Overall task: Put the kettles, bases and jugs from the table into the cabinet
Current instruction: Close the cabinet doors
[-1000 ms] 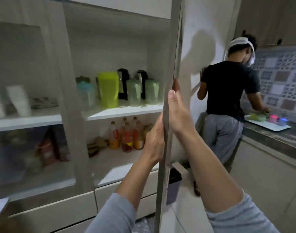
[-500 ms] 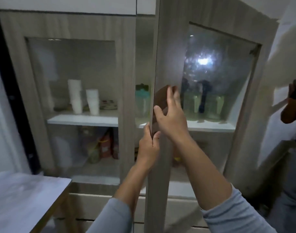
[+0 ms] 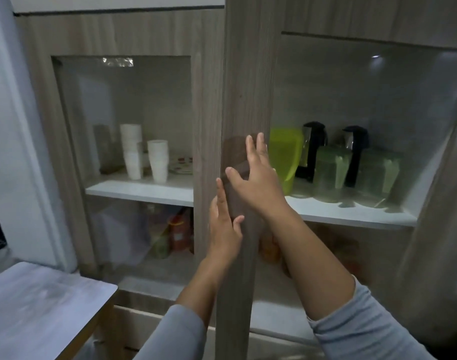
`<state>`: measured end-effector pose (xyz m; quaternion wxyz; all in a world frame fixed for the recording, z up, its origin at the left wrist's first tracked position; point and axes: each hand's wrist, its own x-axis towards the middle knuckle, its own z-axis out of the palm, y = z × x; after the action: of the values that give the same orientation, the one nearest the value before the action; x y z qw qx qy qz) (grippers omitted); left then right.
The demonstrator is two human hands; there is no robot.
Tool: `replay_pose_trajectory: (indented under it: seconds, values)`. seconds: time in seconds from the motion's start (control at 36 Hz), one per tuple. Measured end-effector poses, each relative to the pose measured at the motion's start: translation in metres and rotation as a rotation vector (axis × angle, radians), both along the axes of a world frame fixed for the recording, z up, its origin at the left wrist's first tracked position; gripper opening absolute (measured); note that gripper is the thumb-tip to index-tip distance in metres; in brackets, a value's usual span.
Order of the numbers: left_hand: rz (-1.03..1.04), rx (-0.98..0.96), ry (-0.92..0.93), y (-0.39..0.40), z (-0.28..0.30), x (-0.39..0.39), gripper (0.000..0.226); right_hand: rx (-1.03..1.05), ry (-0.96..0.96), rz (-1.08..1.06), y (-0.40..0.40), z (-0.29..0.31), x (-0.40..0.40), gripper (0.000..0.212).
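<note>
The right cabinet door (image 3: 245, 87), grey wood with a glass pane, is almost flush with the cabinet. My right hand (image 3: 256, 183) lies flat on its frame, fingers spread. My left hand (image 3: 223, 227) presses the door's edge just below, fingers straight. Behind the glass, on the white shelf (image 3: 352, 216), stand a lime-green jug (image 3: 285, 157), two black kettles (image 3: 313, 149) (image 3: 355, 152) and two pale green translucent jugs (image 3: 328, 172) (image 3: 378, 175).
The left cabinet door (image 3: 121, 126) is closed; behind its glass are stacks of white cups (image 3: 144, 152) and, lower down, bottles (image 3: 178, 229). A grey table's corner (image 3: 40, 307) sits at the lower left. White drawers (image 3: 149, 315) lie under the cabinet.
The right door has swung from wide open to nearly closed, both hands staying on it. My view has turned left, so the other person and the counter have gone out of sight.
</note>
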<state>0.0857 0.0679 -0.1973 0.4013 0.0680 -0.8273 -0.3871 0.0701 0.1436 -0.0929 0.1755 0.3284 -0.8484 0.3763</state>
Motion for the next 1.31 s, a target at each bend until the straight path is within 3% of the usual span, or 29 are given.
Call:
replay_pose_trajectory:
  seconds: [0.39,0.64,0.92,1.17,1.31]
  values:
    - [0.072,-0.263,-0.115,-0.073,-0.006,-0.095,0.102,-0.133,-0.012,-0.135,-0.07,-0.005,-0.077,0.067]
    - [0.2,-0.39,-0.04,-0.099,-0.018,-0.156,0.122,-0.126,-0.017,-0.25,-0.099,-0.004,-0.116,0.066]
    - [0.235,-0.428,-0.023,-0.104,-0.028,-0.186,0.121,-0.093,0.009,-0.324,-0.111,-0.007,-0.141,0.069]
    - [0.188,-0.408,-0.131,-0.1,-0.023,-0.174,0.114,-0.002,0.024,-0.315,-0.101,-0.009,-0.14,0.071]
    - [0.092,-0.321,-0.275,-0.09,-0.009,-0.148,0.088,0.014,-0.109,-0.218,-0.086,-0.024,-0.132,0.07]
